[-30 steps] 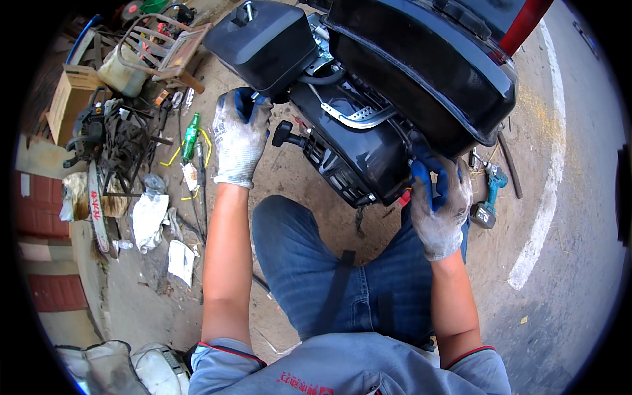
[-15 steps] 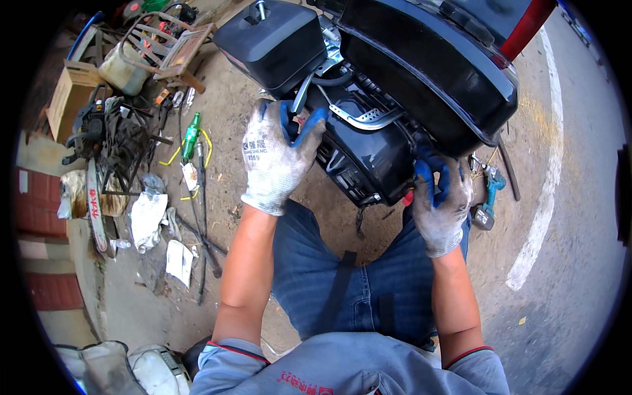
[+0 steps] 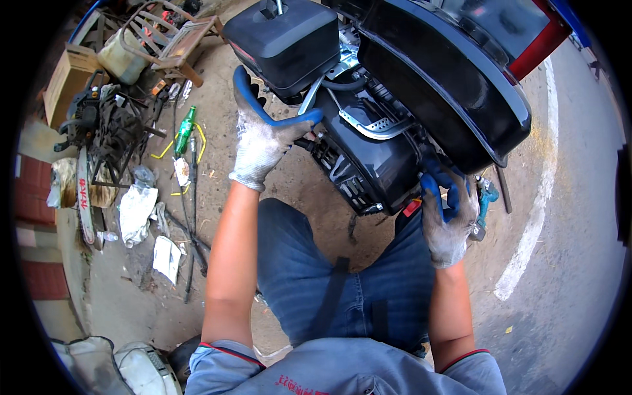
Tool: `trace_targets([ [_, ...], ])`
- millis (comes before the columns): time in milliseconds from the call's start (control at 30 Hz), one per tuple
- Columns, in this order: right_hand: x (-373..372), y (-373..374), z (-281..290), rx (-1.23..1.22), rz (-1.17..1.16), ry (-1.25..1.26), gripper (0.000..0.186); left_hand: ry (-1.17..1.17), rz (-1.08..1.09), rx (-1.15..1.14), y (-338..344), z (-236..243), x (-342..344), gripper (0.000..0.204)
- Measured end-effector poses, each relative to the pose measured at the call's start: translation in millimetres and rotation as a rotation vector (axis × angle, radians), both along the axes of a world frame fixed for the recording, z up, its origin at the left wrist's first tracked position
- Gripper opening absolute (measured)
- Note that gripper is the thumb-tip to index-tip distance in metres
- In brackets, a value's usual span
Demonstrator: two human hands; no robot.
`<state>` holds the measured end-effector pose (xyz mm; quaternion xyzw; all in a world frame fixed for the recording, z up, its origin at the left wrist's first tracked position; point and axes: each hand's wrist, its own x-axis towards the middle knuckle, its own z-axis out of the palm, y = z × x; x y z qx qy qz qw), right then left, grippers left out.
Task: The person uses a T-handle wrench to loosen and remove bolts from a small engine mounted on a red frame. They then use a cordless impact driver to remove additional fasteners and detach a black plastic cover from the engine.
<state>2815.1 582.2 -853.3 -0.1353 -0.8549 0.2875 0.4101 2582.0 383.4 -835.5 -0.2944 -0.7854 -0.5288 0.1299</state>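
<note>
In front of me is a small black engine (image 3: 378,161), with a boxy black air filter housing (image 3: 283,49) at its left and a long black fuel tank (image 3: 444,89) at its right. My left hand (image 3: 263,135), in a grey glove with blue palm, is open beside the housing. Its fingers point up and its thumb stretches right, close to a metal lever (image 3: 311,97). My right hand (image 3: 451,217), gloved alike, has bent fingers at the engine's right side under the tank. Their tips are partly hidden in shadow. A red switch (image 3: 412,208) sits beside that hand.
A teal cordless power tool (image 3: 486,197) lies right of my right hand. On the left ground are a green bottle (image 3: 185,128), hoses, white rags (image 3: 137,214) and a chainsaw (image 3: 84,171). A wooden chair (image 3: 178,49) stands farther back. A white line (image 3: 536,210) marks the pavement at right.
My left hand has swung its fingers outward and up, spreading them away from the thumb. The right hand stays by the engine's right side. The whole view has shifted slightly.
</note>
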Motion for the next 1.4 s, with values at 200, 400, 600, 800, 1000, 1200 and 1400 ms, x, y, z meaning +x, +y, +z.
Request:
trace_targets([
  [200,0,0,6,-0.060,0.010,-0.042,0.033,0.048,-0.074,0.039,-2,-9,-19,0.113],
  [400,0,3,6,-0.003,0.008,-0.016,0.029,-0.039,-0.044,0.126,-14,-7,-34,0.113],
  [600,2,3,1,-0.103,0.036,-0.015,0.030,-0.189,-0.186,0.231,-23,-5,-51,0.093],
  [800,0,3,1,-0.077,0.016,-0.027,0.030,-0.183,-0.125,0.129,-28,-5,-51,0.084],
  [1000,2,-1,8,-0.082,-0.020,-0.055,0.030,-0.210,0.158,0.036,-15,0,-7,0.042],
  [1200,-1,-3,5,-0.051,-0.037,-0.025,0.029,-0.223,0.166,-0.014,-9,17,13,0.022],
  [1400,-1,-3,3,-0.072,-0.040,-0.052,0.030,-0.143,0.091,-0.061,-2,26,32,0.018],
])
